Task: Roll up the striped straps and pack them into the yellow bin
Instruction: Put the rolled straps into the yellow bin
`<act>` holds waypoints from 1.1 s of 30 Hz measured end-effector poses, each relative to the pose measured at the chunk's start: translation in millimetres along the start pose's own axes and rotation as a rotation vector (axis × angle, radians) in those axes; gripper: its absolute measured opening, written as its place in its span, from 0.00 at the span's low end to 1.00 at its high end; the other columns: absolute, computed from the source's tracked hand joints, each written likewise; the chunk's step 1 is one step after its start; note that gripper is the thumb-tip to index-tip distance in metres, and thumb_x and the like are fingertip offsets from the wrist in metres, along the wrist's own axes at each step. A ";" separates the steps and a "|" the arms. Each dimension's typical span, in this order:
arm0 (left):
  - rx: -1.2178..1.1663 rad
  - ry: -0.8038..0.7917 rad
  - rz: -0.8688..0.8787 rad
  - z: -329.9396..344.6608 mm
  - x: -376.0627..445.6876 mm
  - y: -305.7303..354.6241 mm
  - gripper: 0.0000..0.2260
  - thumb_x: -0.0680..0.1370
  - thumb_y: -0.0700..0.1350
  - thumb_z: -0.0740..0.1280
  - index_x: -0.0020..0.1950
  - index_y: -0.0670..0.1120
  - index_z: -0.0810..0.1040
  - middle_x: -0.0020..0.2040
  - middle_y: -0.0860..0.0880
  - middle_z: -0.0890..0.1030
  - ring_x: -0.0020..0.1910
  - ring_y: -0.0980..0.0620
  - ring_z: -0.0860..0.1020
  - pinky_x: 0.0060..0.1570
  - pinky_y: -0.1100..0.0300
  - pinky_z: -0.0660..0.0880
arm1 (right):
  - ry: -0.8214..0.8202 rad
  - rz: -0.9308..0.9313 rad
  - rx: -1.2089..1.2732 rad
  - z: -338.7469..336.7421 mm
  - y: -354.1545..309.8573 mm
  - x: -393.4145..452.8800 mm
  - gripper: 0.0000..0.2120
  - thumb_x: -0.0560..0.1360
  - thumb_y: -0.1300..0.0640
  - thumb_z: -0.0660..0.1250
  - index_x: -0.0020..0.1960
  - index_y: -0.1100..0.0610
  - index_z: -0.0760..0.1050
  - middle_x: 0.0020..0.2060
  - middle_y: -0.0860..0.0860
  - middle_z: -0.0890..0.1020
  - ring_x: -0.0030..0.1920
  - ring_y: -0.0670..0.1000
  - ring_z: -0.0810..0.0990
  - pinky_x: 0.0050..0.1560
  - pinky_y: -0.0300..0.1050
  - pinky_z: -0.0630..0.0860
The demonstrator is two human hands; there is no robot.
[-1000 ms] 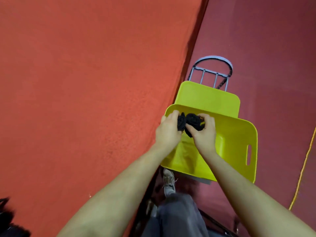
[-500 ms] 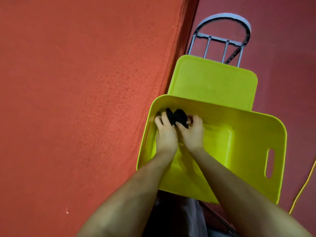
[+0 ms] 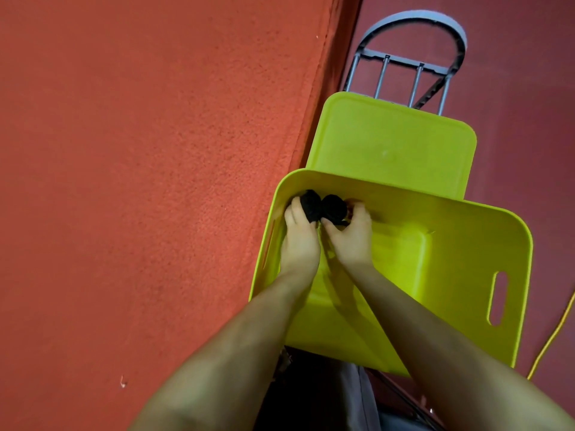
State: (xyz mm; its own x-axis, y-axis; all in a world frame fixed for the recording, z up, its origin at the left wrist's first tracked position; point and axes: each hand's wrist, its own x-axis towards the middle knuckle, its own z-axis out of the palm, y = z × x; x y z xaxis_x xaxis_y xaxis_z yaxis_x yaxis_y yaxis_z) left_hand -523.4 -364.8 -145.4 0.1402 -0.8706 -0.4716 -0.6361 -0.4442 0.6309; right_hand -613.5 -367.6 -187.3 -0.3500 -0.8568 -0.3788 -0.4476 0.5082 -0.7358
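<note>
Head view: yellow bin [image 3: 466, 253] beside red carpeted surface [image 3: 140, 181].

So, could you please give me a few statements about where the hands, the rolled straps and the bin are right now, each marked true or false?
1. Both hands are inside the yellow bin. True.
2. The left hand holds one dark rolled strap and the right hand holds another. True.
3. The two rolls sit in the bin's corner nearest the handle slot on the right wall. False: they are at the far left corner, by the opposite wall.
4. A second yellow piece, seemingly a lid, lies beyond the bin. True.
5. The bin already holds many other rolls. False: only these two show; its visible floor is bare.
</note>
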 end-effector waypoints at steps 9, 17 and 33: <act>0.068 0.072 0.190 -26.6 -28.5 27.0 0.23 0.78 0.36 0.60 0.72 0.42 0.60 0.68 0.46 0.63 0.58 0.43 0.75 0.49 0.49 0.76 | 0.160 -0.056 -0.054 -24.7 -21.7 -27.5 0.18 0.72 0.59 0.71 0.57 0.64 0.72 0.53 0.58 0.75 0.57 0.58 0.71 0.55 0.43 0.64; -0.203 0.304 0.318 -90.6 -43.5 46.6 0.13 0.75 0.31 0.59 0.59 0.38 0.72 0.51 0.44 0.73 0.47 0.48 0.73 0.52 0.59 0.69 | 0.075 -0.239 0.126 -49.5 -76.3 -42.0 0.07 0.72 0.66 0.63 0.45 0.54 0.72 0.37 0.51 0.74 0.34 0.46 0.70 0.40 0.43 0.69; -0.370 0.754 -0.172 -268.6 -186.0 -157.6 0.10 0.75 0.34 0.62 0.54 0.39 0.76 0.44 0.46 0.77 0.41 0.48 0.75 0.46 0.62 0.67 | -0.635 -0.622 -0.045 120.8 -192.6 -232.0 0.10 0.72 0.68 0.63 0.45 0.54 0.74 0.32 0.45 0.73 0.32 0.42 0.71 0.40 0.39 0.68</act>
State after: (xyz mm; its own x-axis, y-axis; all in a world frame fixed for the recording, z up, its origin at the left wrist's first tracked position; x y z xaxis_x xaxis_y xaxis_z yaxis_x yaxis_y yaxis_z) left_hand -245.5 -189.7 8.4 0.7628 -0.6342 -0.1262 -0.2893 -0.5093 0.8105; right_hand -346.7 -277.4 -25.5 0.4836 -0.8591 -0.1678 -0.4415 -0.0738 -0.8942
